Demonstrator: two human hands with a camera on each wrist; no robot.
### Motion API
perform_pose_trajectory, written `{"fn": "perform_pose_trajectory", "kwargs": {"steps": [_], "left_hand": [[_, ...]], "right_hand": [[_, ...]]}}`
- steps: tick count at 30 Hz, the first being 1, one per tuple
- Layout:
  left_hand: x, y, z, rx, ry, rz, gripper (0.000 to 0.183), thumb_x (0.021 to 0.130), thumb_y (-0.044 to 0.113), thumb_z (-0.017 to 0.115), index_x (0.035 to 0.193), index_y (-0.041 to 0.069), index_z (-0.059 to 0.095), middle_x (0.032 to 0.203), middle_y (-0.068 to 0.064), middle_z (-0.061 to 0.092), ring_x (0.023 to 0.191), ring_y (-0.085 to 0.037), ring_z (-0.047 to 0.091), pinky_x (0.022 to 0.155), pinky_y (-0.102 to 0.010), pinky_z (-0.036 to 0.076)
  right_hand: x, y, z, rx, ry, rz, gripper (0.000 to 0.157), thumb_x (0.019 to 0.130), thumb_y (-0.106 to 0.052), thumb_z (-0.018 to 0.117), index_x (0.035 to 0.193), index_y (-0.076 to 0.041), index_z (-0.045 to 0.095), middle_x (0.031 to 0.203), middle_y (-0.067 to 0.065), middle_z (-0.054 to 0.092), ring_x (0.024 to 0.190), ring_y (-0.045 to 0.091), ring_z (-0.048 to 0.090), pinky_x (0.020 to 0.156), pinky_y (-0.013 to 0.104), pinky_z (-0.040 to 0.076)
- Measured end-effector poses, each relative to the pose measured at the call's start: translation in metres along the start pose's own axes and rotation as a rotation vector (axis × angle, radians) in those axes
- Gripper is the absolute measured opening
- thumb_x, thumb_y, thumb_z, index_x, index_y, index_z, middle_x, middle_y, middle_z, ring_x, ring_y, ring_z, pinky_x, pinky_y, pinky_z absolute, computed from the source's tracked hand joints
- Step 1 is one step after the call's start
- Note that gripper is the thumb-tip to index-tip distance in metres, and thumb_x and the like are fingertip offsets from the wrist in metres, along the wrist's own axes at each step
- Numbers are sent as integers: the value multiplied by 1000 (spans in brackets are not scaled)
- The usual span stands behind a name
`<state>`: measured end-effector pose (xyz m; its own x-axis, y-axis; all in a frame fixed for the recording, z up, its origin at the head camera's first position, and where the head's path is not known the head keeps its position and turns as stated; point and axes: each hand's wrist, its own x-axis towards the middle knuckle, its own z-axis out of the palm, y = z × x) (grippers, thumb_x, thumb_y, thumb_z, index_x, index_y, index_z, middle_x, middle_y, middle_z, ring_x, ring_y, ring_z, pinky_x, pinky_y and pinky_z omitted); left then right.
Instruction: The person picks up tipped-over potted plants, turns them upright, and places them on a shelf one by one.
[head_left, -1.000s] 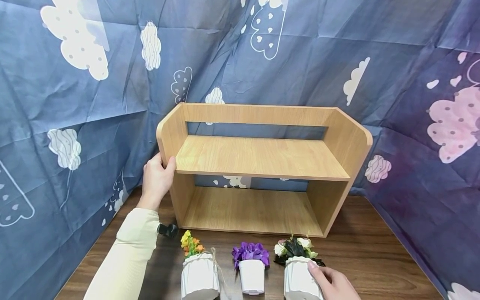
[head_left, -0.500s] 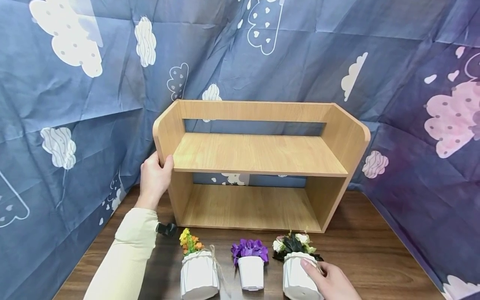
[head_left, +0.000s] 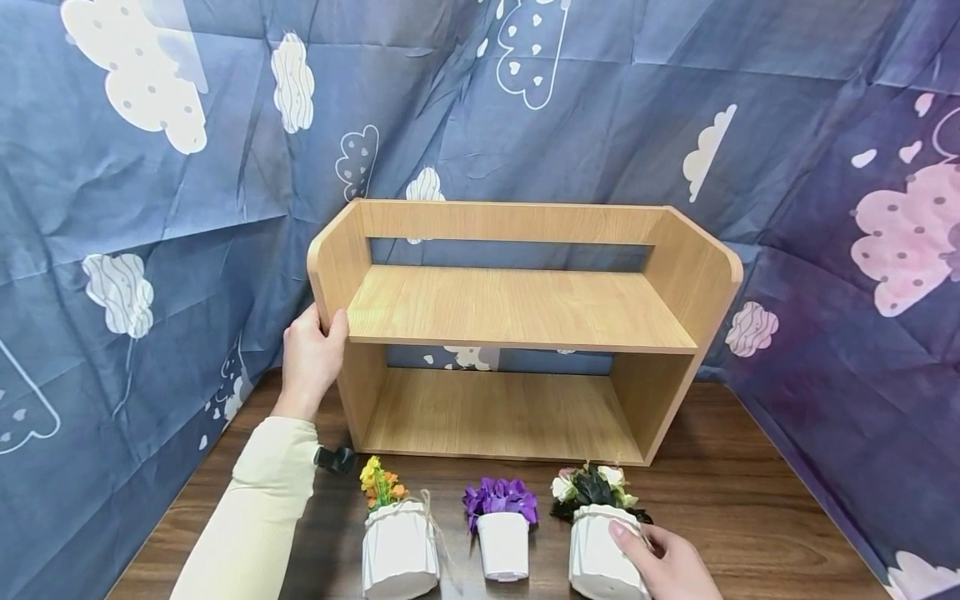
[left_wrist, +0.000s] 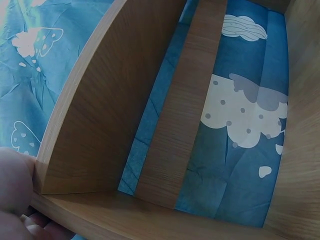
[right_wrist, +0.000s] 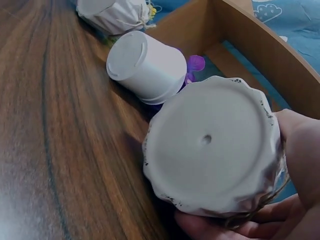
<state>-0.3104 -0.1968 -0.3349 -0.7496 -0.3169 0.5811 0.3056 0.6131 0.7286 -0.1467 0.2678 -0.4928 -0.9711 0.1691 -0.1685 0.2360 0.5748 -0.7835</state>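
My left hand (head_left: 312, 358) grips the front edge of the left side panel of a two-tier wooden desk shelf (head_left: 517, 308), thumb on the inner side. The left wrist view shows that panel close up, with part of the hand (left_wrist: 17, 195) at the lower left. At the lower right of the head view, my right hand (head_left: 663, 558) holds a white ribbed flowerpot (head_left: 600, 558) with white flowers and dark leaves (head_left: 592, 487). Its round base (right_wrist: 210, 145) faces the right wrist camera, and a string circles its far end.
Left of the held pot, a smaller white pot with purple flowers (head_left: 501, 546) lies on its side on the dark wooden table (head_left: 750, 517). Farther left lies a white ribbed pot (head_left: 400, 550) with yellow and orange flowers. A blue cloud-patterned cloth (head_left: 570, 150) hangs behind the shelf.
The head view has shifted slightly. The right hand and its flowerpot have moved a little to the right over the last half second. The left hand keeps its grip on the shelf.
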Motion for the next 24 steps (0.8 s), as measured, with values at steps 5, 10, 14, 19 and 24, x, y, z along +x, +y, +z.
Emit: {"fn": "perform_pose_trajectory", "kwargs": {"steps": [5,10,14,19,24], "left_hand": [[-1,1,1,0,4,-1,30,104,21,61,112,-5,73,110,-29,77,99,-47,71,91,-59,55],[-2,1,0,8,12,-4,30,104,21,61,111,-6,72,109,-30,77,99,-48,71,91,-59,54],[-2,1,0,6,17,2,30,103,21,60,111,-6,72,110,-30,77,100,-49,70,92,-60,54],[-2,1,1,9,18,12,30,104,21,61,112,-5,72,112,-30,77,101,-49,71,93,-61,54],[-2,0,1,13,12,10,30,104,20,60,114,-5,72,113,-30,77,102,-49,71,93,-61,54]], "right_hand": [[-2,1,-3,-63,39,-24,74,102,-47,69,140,16,60,110,16,77,98,21,68,79,28,53],[-5,-1,-3,-26,58,-30,73,101,-43,73,147,11,57,107,9,77,88,11,67,75,25,52],[-7,-3,1,58,65,-43,69,100,-36,76,149,8,54,101,6,78,80,5,67,71,23,55],[-9,-3,6,104,108,-69,66,96,-29,82,147,4,57,100,9,76,79,3,66,70,23,56],[-11,0,13,92,222,-189,60,91,-21,87,140,2,62,98,6,75,77,-4,62,67,20,55]]}}
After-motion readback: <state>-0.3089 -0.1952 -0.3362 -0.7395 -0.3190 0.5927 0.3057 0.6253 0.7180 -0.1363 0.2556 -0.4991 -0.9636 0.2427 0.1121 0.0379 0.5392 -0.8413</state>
